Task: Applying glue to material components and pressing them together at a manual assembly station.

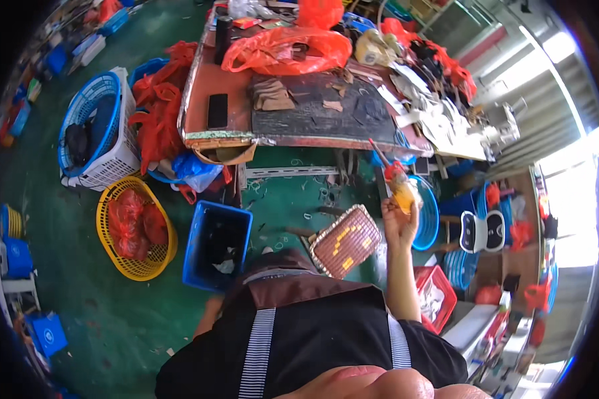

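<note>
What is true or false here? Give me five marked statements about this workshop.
1. The right hand holds a bottle with a red nozzle. True.
2. The yellow basket is empty. False: red plastic bags lie in it.
3. Brown pieces lie together on the dark board on the table. True.
4. The stool has a plain black seat. False: its seat is brown with yellow patches.
5. The open blue bin stands on the table. False: it stands on the green floor.
</note>
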`<state>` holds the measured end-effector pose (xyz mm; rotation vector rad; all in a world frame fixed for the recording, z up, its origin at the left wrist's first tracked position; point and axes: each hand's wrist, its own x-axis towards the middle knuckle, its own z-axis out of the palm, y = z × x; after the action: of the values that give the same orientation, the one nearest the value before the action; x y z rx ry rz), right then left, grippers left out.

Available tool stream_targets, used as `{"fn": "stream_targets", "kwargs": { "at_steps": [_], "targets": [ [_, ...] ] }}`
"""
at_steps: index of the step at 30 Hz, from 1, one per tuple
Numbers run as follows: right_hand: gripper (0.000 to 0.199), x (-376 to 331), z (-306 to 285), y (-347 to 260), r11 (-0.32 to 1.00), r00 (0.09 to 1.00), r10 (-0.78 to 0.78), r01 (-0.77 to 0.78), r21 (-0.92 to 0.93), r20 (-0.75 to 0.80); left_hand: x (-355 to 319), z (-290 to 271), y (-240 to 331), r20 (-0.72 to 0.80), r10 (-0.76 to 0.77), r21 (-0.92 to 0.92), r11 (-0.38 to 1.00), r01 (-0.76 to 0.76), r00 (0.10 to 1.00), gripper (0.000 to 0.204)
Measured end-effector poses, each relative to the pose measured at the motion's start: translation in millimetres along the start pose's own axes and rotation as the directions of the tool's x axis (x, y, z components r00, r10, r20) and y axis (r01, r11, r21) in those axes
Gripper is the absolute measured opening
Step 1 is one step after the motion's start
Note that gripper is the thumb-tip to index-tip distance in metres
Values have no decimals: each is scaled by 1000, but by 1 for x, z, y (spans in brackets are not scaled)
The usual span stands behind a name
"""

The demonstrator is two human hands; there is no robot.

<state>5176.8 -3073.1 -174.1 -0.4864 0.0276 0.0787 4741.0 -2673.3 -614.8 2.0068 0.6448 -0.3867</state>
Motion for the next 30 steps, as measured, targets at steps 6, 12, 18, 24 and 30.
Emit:
{"fn": "stream_targets", "kwargs": {
  "at_steps": [6,12,18,24,30],
  "targets": [
    [47,122,17,-8,987,980,162,-162,-12,112,114,44,146,-156,-165,57,983,176,974,27],
    [51,257,74,22,929,888,369,-365,-67,273,159,127,106,-459,-135,219,941,259,878,22],
    [62,411,98,68,793,579,610,-450,-411,541,382,148,254,-726,40,199,968,153,687,21],
    [71,494,58,108,735,586,631,-243,-633,508,488,68,272,-758,139,202,979,28,637,24],
    [72,552,13,117,661,638,651,-212,-720,411,540,-43,324,-727,271,233,962,-144,631,28]
  ]
}}
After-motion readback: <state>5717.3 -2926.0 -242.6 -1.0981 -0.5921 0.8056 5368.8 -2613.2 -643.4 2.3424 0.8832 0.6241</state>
